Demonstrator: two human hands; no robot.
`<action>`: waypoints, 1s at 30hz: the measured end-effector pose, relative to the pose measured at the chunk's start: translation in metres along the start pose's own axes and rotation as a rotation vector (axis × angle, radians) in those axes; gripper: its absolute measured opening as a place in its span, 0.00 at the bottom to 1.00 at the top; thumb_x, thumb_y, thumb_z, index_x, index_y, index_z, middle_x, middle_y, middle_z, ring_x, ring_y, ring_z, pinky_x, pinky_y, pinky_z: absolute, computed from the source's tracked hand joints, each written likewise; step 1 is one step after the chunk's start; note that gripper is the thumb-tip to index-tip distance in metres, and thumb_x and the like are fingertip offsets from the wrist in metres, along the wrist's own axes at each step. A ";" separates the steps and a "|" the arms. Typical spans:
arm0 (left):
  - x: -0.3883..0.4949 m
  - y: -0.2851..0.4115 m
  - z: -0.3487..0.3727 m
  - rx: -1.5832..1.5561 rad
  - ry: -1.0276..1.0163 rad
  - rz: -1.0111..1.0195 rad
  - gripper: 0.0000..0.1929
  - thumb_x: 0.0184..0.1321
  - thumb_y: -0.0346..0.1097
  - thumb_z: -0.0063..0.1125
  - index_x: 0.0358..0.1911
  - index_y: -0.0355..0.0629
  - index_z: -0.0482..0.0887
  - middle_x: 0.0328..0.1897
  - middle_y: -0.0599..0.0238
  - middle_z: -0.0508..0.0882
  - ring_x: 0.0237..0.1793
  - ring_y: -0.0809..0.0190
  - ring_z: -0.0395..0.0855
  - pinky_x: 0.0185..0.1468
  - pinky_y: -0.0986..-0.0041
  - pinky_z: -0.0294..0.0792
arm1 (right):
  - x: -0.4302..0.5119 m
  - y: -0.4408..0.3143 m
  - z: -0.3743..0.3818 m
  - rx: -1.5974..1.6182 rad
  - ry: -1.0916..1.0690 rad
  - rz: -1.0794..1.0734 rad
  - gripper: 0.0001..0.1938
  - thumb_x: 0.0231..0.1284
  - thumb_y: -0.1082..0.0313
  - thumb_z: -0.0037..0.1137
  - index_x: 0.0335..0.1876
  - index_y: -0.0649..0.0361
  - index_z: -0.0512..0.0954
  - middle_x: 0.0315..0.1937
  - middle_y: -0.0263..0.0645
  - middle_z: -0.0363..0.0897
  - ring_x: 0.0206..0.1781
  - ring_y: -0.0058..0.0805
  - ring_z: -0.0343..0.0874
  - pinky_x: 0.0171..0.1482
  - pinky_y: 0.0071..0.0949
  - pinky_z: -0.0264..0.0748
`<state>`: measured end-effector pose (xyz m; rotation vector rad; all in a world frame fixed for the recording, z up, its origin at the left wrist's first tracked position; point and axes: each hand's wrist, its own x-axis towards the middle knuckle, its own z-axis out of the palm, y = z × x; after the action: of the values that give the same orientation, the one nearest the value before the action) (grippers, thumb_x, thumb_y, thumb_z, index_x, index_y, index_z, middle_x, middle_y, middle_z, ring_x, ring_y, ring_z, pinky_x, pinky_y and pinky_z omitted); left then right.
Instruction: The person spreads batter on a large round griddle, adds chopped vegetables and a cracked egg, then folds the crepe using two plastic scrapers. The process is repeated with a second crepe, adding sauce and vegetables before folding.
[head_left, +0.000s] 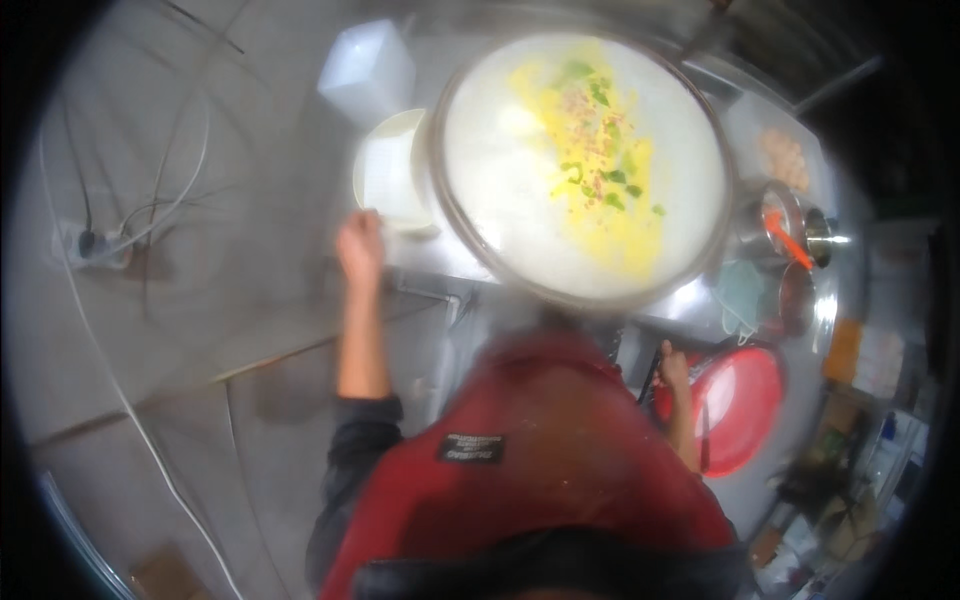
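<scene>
Before me lies a large round griddle (495, 202) covered with a thin pale crepe, topped with yellow egg, green leaves and small brownish bits. My left hand (362, 244) is closed at the near edge of a pale round container (405, 225) holding something white; blur hides its exact grip. My right hand (673, 367) is low at the right, closed around a dark handle-like thing (651, 373) below the counter's front edge. Beside that hand is a red plastic basin (750, 420).
A white box (371, 67) stands at the back left. Eggs (784, 157), metal pots (819, 232), an orange-handled utensil (789, 241) and a greenish cloth-like item (739, 292) are at the right. A power strip (94, 247) with cables lies on the floor at left.
</scene>
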<state>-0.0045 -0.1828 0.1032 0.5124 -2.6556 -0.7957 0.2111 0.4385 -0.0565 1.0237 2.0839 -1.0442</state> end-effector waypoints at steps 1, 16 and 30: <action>0.023 -0.001 0.003 0.107 0.065 0.094 0.17 0.63 0.43 0.51 0.29 0.34 0.84 0.27 0.47 0.84 0.28 0.44 0.80 0.37 0.60 0.71 | 0.007 -0.002 -0.005 -0.122 -0.062 -0.202 0.22 0.72 0.54 0.38 0.34 0.70 0.74 0.16 0.48 0.77 0.14 0.34 0.77 0.15 0.32 0.72; 0.050 0.021 0.060 0.294 -0.255 0.041 0.29 0.61 0.58 0.55 0.36 0.31 0.84 0.33 0.41 0.85 0.34 0.41 0.82 0.40 0.54 0.72 | -0.102 -0.189 -0.094 -0.021 -0.195 -0.652 0.12 0.65 0.64 0.54 0.41 0.66 0.81 0.36 0.41 0.84 0.40 0.25 0.82 0.45 0.25 0.77; -0.084 0.210 0.061 -0.019 -0.233 0.386 0.16 0.64 0.41 0.60 0.29 0.32 0.82 0.19 0.48 0.80 0.20 0.50 0.78 0.28 0.64 0.69 | -0.107 -0.363 0.076 0.990 -0.880 -0.477 0.28 0.68 0.55 0.54 0.64 0.71 0.66 0.56 0.45 0.76 0.53 0.35 0.79 0.54 0.33 0.78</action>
<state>-0.0057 0.0448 0.1588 -0.1079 -2.8207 -0.7975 -0.0221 0.1906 0.1266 0.2580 1.0285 -2.3471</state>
